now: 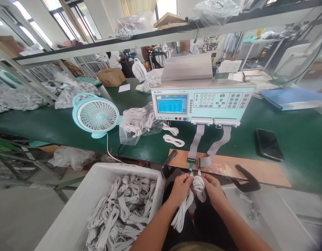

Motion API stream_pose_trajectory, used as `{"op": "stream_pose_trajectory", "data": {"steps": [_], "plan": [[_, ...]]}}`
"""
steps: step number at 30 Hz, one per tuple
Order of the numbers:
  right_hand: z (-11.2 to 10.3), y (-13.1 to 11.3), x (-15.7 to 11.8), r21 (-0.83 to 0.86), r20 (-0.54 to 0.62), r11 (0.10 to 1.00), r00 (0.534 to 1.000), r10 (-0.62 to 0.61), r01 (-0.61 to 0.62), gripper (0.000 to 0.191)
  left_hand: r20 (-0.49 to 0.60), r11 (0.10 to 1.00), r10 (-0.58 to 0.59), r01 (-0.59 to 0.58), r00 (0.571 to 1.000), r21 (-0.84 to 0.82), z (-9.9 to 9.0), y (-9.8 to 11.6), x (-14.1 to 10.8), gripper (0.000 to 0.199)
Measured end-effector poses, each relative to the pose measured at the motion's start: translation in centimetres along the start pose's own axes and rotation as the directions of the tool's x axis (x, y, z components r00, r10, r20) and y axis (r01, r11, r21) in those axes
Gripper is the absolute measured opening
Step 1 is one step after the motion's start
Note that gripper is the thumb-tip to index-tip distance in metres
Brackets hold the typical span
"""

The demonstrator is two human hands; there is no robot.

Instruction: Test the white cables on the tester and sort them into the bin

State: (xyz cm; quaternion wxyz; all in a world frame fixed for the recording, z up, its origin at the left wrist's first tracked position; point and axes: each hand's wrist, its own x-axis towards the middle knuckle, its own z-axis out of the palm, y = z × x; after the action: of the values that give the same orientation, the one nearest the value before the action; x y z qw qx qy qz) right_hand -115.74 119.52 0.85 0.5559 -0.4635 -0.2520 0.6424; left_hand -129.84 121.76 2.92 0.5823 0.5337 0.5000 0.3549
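Observation:
My left hand [182,188] is closed on the end of a white cable bundle [182,213] that hangs down below it. Just right of it, my right hand [211,186] pinches the end of another coiled white cable [199,188]. Both cable ends meet small connectors at the table edge, one on a green board [190,165]. Two grey ribbon cables [196,141] run from there up to a light-blue tester [202,101] with a lit screen. Whether the plugs are fully seated cannot be seen.
A white bin [98,169] full of cable bundles stands at lower left. On the green table are a fan [100,116], bagged cables [136,122], two loose bundles [173,141], a phone [269,144] and a blue folder [295,98]. A person [185,50] sits behind the tester.

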Motion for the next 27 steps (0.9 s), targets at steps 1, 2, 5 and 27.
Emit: {"op": "stream_pose_trajectory", "data": {"steps": [1, 2, 5, 27], "plan": [[0.1, -0.1, 0.0, 0.03, -0.009, 0.999, 1.0, 0.027, -0.027, 0.038, 0.009, 1.0, -0.005, 0.005, 1.0, 0.011, -0.1, 0.1, 0.1, 0.037], [0.3, -0.2, 0.1, 0.051, -0.018, 0.998, 0.999, 0.044, -0.043, 0.039, 0.013, 1.0, -0.017, 0.017, 1.0, 0.012, -0.1, 0.2, 0.2, 0.037], [0.4, -0.5, 0.1, 0.066, -0.025, 0.996, 0.997, 0.068, -0.066, 0.039, -0.025, 0.999, -0.034, 0.035, 0.999, 0.009, -0.1, 0.4, 0.3, 0.036], [-0.8, -0.3, 0.7, -0.085, 0.028, 0.996, 0.999, -0.016, 0.019, 0.037, -0.213, 0.977, -0.032, -0.014, 0.976, -0.215, 2.0, 0.4, 0.8, 0.04]]}}
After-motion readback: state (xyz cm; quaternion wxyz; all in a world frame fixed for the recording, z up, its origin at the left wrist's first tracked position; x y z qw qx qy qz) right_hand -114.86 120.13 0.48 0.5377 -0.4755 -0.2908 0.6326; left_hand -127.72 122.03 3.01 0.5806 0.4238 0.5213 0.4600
